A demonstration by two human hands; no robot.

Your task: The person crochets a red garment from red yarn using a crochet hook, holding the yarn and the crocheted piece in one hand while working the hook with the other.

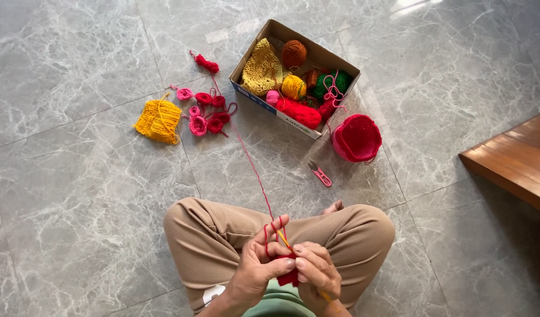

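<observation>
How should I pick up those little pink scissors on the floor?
Take the small pink thread snips by the wider pink handle end, the end nearer the person's knees. The narrow dark blade tip points up-left toward the cardboard box, so come from the lower right, away from the point. They lie flat on the tile with open floor around them, so pinching both sides of the handle from above looks easiest.

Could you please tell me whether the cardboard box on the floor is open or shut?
Open. The cardboard box has no lid over it, and its yarn balls show from above.
</observation>
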